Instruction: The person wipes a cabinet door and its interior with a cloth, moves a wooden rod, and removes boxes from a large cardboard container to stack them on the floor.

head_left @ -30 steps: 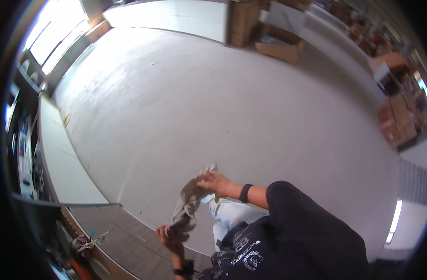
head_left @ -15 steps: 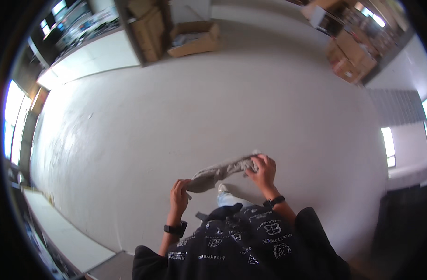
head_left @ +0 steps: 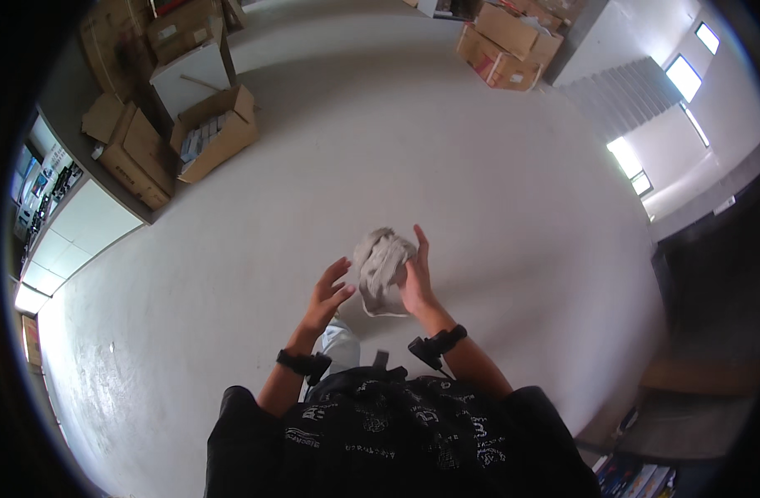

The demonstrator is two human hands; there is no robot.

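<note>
A crumpled grey cloth (head_left: 381, 264) hangs above the floor in front of me, bunched into a loose lump with one thin edge drooping in a loop underneath. My right hand (head_left: 418, 286) holds it from its right side. The thumb lies against the folds and one finger points up, free of the cloth; the other fingers are partly hidden behind it. Just left of the lump is my left hand (head_left: 323, 297), its fingers apart and nothing in them. A small gap shows between those fingertips and the cloth. Both wrists wear black bands.
An open cardboard box (head_left: 230, 137) with light grey items stands at the upper left, beside another carton (head_left: 135, 158) and a white counter (head_left: 93, 220). More cartons (head_left: 508, 54) sit at the top right. Dark furniture (head_left: 720, 282) lines the right side.
The cloth was stretched lengthwise between both hands; now it is bunched up at my right hand. My left hand has let go of it. The view has turned to the right.
</note>
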